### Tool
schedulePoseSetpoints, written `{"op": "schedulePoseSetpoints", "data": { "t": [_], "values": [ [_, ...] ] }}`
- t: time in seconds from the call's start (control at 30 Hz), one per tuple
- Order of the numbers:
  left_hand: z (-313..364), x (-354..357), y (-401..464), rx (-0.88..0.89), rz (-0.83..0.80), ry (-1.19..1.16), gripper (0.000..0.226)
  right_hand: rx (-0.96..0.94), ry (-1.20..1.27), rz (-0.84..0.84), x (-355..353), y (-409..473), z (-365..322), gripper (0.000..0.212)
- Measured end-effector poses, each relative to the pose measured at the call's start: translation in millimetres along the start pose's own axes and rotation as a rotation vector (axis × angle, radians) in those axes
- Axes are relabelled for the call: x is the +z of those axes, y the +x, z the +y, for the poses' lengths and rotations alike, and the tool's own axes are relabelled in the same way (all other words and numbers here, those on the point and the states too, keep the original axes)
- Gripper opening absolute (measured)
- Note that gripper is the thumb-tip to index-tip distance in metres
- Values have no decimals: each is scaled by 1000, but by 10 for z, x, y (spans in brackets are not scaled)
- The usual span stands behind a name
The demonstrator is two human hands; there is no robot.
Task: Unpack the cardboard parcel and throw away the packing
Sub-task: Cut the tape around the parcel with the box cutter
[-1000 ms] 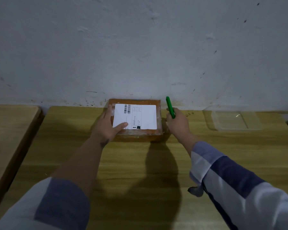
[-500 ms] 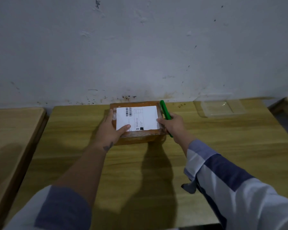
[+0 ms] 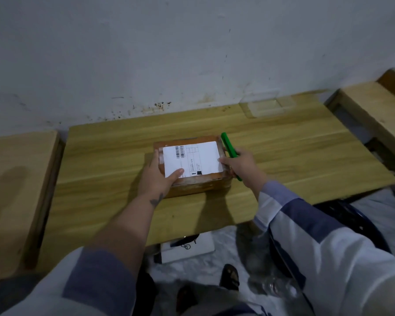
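Note:
A brown cardboard parcel with a white shipping label lies flat in the middle of the wooden table. My left hand grips its left near corner, thumb on the label. My right hand rests against the parcel's right edge, thumb on the label, and holds a green cutter that lies along that edge, pointing away from me.
A clear plastic tray sits at the table's far right by the wall. Another wooden table stands to the left, a wooden bench to the right. On the floor under the table's front edge lie a white box and a dark round bin.
Both hands have drawn the parcel from the wall toward me, to the table's middle. The view has tilted down, so the floor and my legs now show.

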State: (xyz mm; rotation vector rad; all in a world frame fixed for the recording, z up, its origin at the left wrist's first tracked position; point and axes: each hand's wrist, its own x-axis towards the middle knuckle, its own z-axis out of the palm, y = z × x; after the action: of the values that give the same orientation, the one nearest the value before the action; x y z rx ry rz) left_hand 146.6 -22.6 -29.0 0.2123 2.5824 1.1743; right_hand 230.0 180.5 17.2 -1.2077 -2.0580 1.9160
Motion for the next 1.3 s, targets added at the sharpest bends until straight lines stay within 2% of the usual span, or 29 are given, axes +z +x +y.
{"op": "schedulePoseSetpoints", "data": {
  "t": [0.13,0.23,0.3,0.37,0.4,0.47,0.53,0.63,0.83,1.0,1.17,1.3],
  "values": [
    [-65,76,-104,-34,-14,4,104,51,-113,-20,-69,-4,119,18],
    [-3,91,-136,-47,-37,60,102,115,-160,-34,-171,123,114,34],
    [88,107,-180,-61,-22,236,96,147,-185,-68,-258,180,79,39],
    [199,149,-194,27,32,414,88,157,-200,-129,-352,173,33,41],
    [256,185,-181,104,39,474,85,157,-200,-153,-400,168,19,50],
    [380,284,-161,244,-31,567,79,143,-191,-215,-491,144,-9,67],
    [469,391,-165,329,-142,644,77,121,-169,-268,-549,113,-21,73],
    [487,494,-180,320,-240,726,81,66,-123,-287,-593,80,-7,69],
    [439,541,-154,267,-282,804,85,15,-152,-324,-638,-36,115,66],
    [443,590,-156,256,-295,801,80,-31,-127,-208,-616,-56,229,49],
    [443,624,-202,271,-259,804,79,-68,-96,-134,-535,-30,280,44],
    [441,630,-228,270,-255,792,95,-81,-112,-117,-478,-8,276,44]
  ]
}}
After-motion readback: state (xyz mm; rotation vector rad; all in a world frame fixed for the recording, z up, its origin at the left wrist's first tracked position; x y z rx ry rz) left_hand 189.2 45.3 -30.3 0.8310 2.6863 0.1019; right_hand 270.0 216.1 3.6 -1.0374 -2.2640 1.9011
